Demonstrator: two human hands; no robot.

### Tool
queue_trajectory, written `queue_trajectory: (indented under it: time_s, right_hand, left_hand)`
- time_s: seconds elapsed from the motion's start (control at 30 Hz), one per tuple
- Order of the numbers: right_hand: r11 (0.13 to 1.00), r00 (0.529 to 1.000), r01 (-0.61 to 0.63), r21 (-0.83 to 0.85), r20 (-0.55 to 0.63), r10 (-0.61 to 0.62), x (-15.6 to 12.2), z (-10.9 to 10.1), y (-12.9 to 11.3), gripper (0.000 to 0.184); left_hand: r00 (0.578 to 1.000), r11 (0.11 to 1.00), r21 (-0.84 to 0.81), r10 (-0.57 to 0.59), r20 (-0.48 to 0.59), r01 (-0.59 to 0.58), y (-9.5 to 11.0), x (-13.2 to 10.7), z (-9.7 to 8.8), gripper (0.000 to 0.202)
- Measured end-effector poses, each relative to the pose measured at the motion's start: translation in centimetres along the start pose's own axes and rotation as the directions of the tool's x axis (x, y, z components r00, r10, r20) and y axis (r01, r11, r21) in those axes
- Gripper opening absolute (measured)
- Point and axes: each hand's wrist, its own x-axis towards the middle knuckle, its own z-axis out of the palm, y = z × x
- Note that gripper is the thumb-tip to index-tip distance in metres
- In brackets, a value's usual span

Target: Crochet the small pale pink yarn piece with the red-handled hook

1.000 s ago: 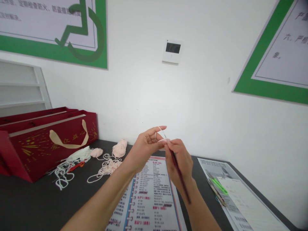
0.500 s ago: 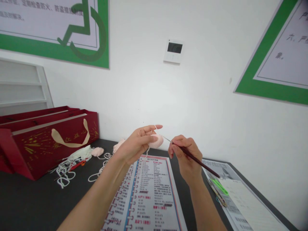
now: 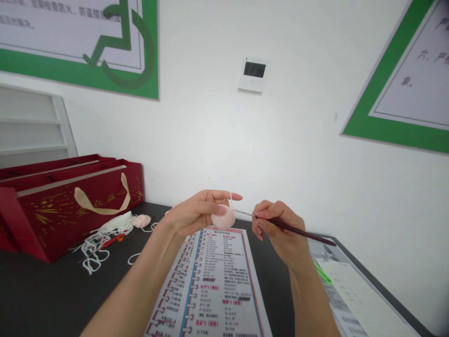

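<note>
My left hand [image 3: 196, 211] pinches a small round pink crochet piece [image 3: 223, 218], with a strand of pale yarn looped over its outstretched index finger. My right hand [image 3: 280, 229] grips a dark red crochet hook [image 3: 294, 230] like a pencil. The hook's thin metal tip points left and reaches the edge of the pink piece. Both hands hover above a spiral-bound printed sheet [image 3: 213, 285] on the dark table [image 3: 63, 299].
A red gift bag [image 3: 66, 206] with a tan handle lies at the left. White yarn [image 3: 101, 236] and small pink yarn pieces [image 3: 141, 220] lie beside it. Papers [image 3: 351, 295] with a green tool [image 3: 323, 275] sit at the right. A white wall stands close behind.
My right hand swung from upright against the left hand to the right, so the hook now lies nearly level. Both hands dropped slightly, and the pink piece came into full view.
</note>
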Motion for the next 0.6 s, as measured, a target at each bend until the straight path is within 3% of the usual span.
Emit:
queue_trajectory:
  time_s: [0.33,0.6]
  right_hand:
    - [0.998,0.998,-0.063,-0.018,0.020,0.063,-0.22,-0.43,-0.82,0.008]
    - [1.000,1.000,0.005,0.022,0.013,-0.006,0.03,-0.13,-0.74,0.013]
  left_hand:
    - [0.993,0.997,-0.015,-0.078,0.086,0.080,-0.05,0.22,-0.03,0.044]
    - [0.984,0.989,-0.080,-0.115,0.136,0.127,-0.68,0.40,0.10,0.044]
